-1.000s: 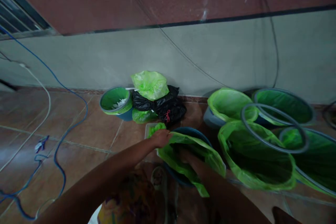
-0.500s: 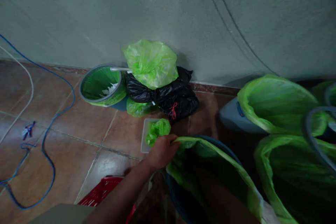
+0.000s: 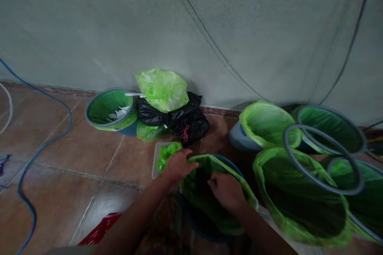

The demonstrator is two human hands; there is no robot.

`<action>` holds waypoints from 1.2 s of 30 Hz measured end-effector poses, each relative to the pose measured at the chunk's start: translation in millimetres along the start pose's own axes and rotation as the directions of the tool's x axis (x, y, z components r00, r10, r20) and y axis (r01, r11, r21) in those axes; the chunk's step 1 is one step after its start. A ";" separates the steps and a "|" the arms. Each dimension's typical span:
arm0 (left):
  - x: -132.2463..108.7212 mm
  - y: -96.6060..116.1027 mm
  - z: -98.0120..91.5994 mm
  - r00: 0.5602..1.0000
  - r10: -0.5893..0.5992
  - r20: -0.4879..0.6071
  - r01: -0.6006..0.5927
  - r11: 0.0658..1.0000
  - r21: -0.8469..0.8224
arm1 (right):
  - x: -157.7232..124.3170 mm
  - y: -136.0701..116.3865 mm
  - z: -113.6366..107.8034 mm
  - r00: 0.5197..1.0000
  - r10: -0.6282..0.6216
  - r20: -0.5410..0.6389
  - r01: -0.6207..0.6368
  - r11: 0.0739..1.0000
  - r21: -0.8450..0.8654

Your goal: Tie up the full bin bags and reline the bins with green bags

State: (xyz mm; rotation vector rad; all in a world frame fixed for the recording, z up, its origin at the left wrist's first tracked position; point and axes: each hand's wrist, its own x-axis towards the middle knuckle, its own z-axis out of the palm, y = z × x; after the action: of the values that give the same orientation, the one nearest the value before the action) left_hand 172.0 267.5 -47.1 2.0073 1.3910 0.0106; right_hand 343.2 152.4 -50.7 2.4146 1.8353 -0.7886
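Observation:
A dark blue bin (image 3: pixel 196 221) stands in front of me, lined with a green bin liner (image 3: pixel 214 159) folded over its rim. My left hand (image 3: pixel 178 164) is at the liner's far-left edge, thumb and forefinger apart on either side of it. Over the bin's mouth, inside the liner, my right hand (image 3: pixel 226 189) is curled into a fist; nothing shows in it. Left of the bin, a white plastic tub (image 3: pixel 156 163) holds crumpled green liners (image 3: pixel 167 154), partly behind my left hand.
Several lined bins stand to the right, including one green-lined bin (image 3: pixel 302 191) with a loose grey ring (image 3: pixel 289 143) across it. By the wall are black bags (image 3: pixel 191 123), a tied green bag (image 3: pixel 164 89) and a bin with paper (image 3: pixel 109 107). A blue hose (image 3: pixel 43 147) crosses the floor.
My right hand has risen from deep in the bin and now shows as a fist. My left fingers have spread at the liner's edge. The view has tilted up and turned right.

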 end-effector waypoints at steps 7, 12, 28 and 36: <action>14.6 25.3 13.2 0.993 0.114 -0.007 -0.112 0.981 0.160 | 10.3 35.7 -7.2 0.942 0.057 -0.332 -0.089 0.993 -0.081; 18.8 22.8 21.7 0.997 0.076 0.024 -0.078 0.991 0.104 | 23.5 66.9 0.8 0.962 0.098 -0.254 -0.044 0.977 0.210; 55.0 -8.8 33.9 0.998 -0.039 0.038 0.047 0.971 -0.235 | 79.0 90.0 9.6 0.944 0.287 -0.165 -0.185 0.870 0.457; 58.4 -42.2 45.7 0.982 -0.073 0.172 0.144 0.885 -0.443 | 79.5 104.5 14.4 0.963 0.269 -0.027 -0.224 0.849 0.478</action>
State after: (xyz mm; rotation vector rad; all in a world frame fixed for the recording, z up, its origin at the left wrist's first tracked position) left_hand 179.3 300.0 -125.6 1.5081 1.2638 0.1217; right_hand 447.1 186.9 -124.6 2.9445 1.4321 -1.2354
